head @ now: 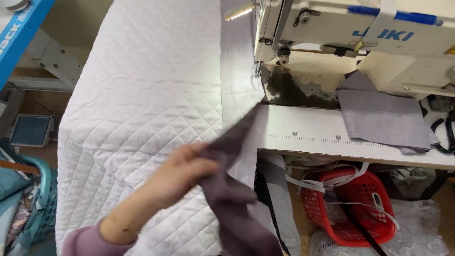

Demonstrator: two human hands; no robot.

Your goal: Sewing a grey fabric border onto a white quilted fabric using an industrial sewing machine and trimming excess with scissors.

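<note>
Head view: left hand [182, 173] pinching grey strip [232, 189] over white quilt [142, 95], sewing machine [360, 38] and red basket [353, 204] nearby.

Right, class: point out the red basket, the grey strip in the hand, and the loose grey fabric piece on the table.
red basket [362, 189], head view, its mesh wall
grey strip [232, 189], head view, fold below the fingers
grey fabric piece [384, 116], head view, its middle

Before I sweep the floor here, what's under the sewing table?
Under the table sits a red basket with white straps draped over it, beside crinkled clear plastic. The quilt hanging off the table's left end hides anything beneath that side.
</note>
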